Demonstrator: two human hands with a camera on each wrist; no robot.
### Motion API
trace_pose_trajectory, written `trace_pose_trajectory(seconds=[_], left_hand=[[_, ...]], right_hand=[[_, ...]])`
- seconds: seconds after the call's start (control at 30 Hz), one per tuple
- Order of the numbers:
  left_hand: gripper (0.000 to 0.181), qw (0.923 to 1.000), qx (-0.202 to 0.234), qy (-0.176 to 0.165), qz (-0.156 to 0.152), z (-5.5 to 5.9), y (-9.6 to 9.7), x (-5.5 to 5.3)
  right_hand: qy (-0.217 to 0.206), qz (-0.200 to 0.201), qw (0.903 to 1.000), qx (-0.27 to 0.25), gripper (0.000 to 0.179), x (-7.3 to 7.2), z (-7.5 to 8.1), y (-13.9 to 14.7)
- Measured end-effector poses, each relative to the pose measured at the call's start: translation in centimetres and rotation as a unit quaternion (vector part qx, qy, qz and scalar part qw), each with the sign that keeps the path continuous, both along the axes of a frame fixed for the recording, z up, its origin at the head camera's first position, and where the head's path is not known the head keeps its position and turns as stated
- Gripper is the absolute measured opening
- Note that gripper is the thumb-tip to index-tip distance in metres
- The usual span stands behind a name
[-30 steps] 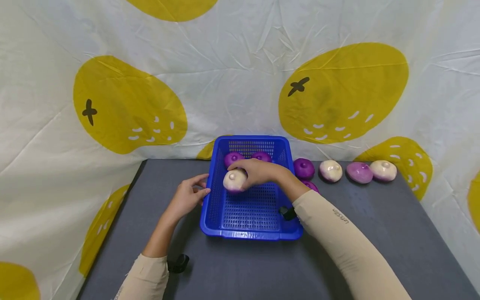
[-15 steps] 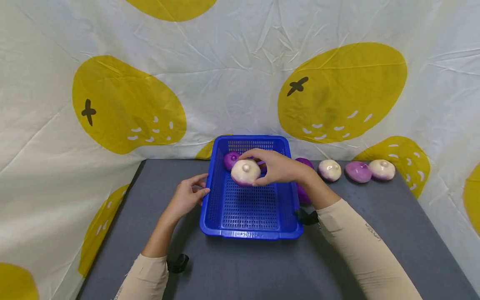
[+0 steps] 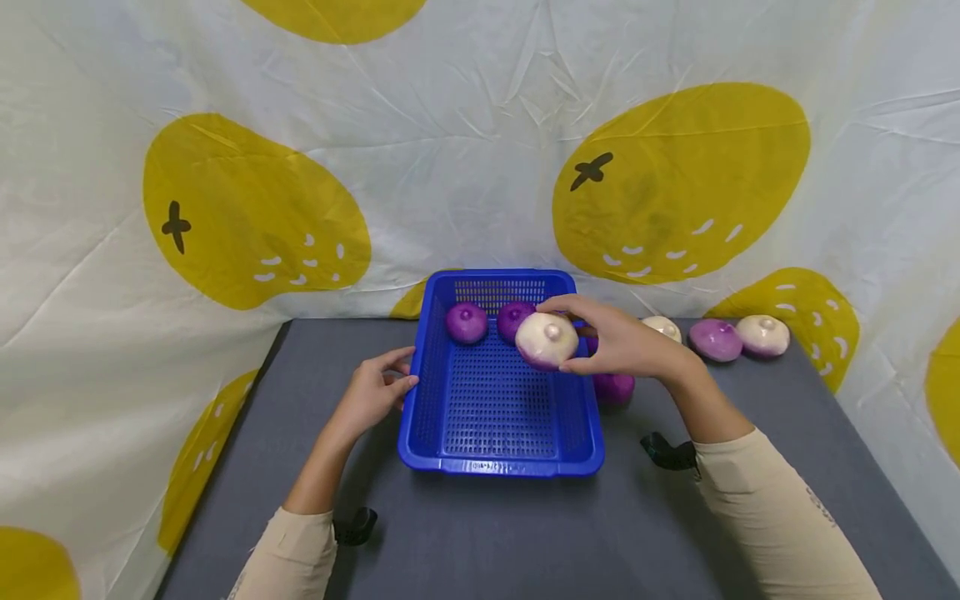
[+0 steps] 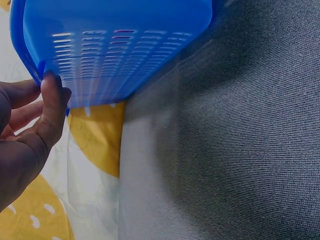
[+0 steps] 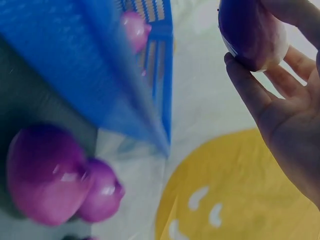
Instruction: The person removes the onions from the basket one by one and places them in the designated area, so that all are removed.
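In the head view, my right hand (image 3: 618, 340) holds a white-and-purple onion (image 3: 546, 342) between thumb and fingers, above the right side of the blue basket (image 3: 500, 468). The right wrist view shows this onion's purple underside (image 5: 252, 35) against the fingers. My left hand (image 3: 372, 385) holds the basket's left rim with its fingertips; its thumb (image 4: 51, 110) is at the rim in the left wrist view. Two purple onions lie inside at the back: one at the left (image 3: 467, 323), the other (image 3: 513, 320) partly hidden behind the held onion.
Outside the basket's right wall lies a purple onion (image 3: 613, 388), with another mostly hidden behind my right hand. Farther right along the grey table (image 3: 750, 433) sit a white onion (image 3: 663, 327), a pinkish onion (image 3: 716, 340) and another white onion (image 3: 763, 335). A patterned cloth (image 3: 480, 167) hangs behind.
My right hand has lifted the white-and-purple onion from within the basket and carried it to the right, uncovering the purple onion at the back left. The left hand stays at the rim.
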State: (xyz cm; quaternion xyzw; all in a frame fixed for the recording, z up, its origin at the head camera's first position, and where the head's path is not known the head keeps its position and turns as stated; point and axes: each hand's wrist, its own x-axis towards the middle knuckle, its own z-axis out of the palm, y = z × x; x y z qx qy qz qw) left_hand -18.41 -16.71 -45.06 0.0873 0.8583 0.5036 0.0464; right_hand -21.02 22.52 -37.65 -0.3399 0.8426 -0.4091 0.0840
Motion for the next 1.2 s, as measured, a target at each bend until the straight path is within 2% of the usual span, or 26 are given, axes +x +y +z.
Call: trace_pose_trajectory(seconds=[0.27, 0.63, 0.8, 0.97, 1.2], left_hand=[[0.050, 1.0000, -0.001, -0.003, 0.005, -0.3, -0.2, 0.0], [0.050, 1.0000, -0.001, -0.003, 0.003, -0.3, -0.2, -0.2], [0.050, 0.9999, -0.005, -0.007, 0.007, -0.3, -0.2, -0.2], [0.050, 0.9999, -0.003, -0.007, 0.009, -0.4, -0.1, -0.2], [0.050, 0.9999, 0.008, -0.002, 0.013, -0.4, 0.0, -0.2]], right_hand=[[0.023, -0.073, 0.9969, 0.013, 0.073, 1.3, -2.2, 4.7], [0.040, -0.161, 0.9860, -0.009, 0.075, 3.0, -6.2, 10.9], [0.049, -0.186, 0.9813, 0.004, 0.076, 3.4, -7.9, 12.7], [0.053, -0.211, 0.9747, 0.050, 0.078, 3.9, -9.8, 14.2], [0.044, -0.216, 0.9730, 0.066, 0.079, 3.9, -11.9, 14.8]])
